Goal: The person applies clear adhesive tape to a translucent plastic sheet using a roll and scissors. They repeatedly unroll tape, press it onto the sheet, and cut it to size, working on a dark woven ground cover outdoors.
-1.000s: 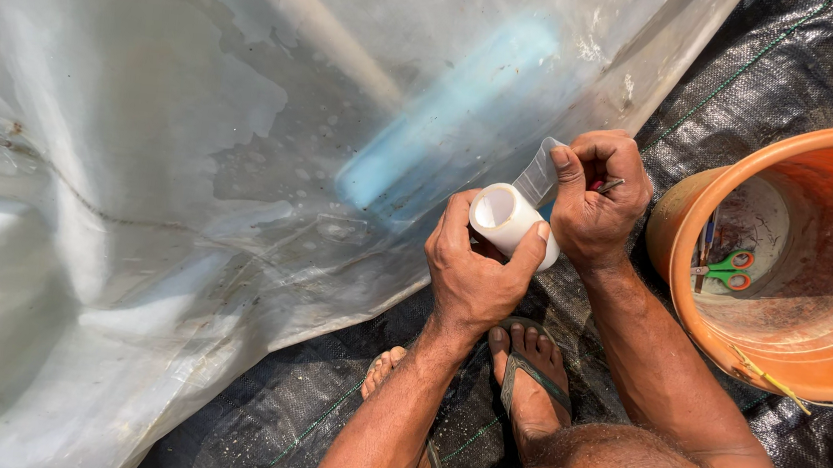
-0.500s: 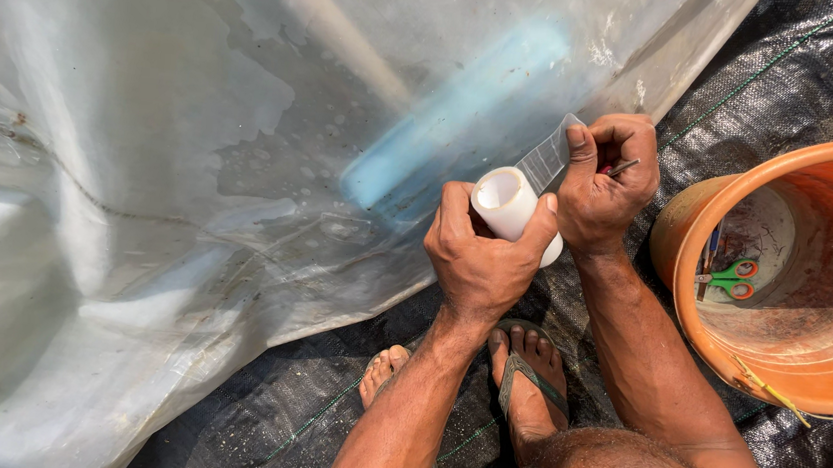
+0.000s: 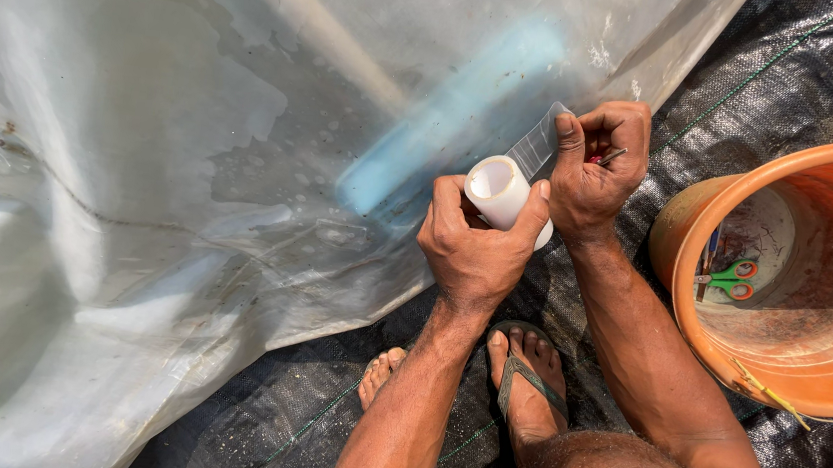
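Translucent plastic sheet (image 3: 192, 164) behind: left hand (image 3: 475, 254) grips tape roll (image 3: 502, 193); right hand (image 3: 594, 174) pinches its strip (image 3: 537, 146), which may fold onto itself.

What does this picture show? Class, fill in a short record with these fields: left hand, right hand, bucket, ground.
left hand: left hand grips a white tape roll
right hand: right hand pinches the clear tape strip pulled from the roll
bucket: orange bucket to the right, green-handled scissors inside
ground: black woven sheet, translucent plastic sheet over it
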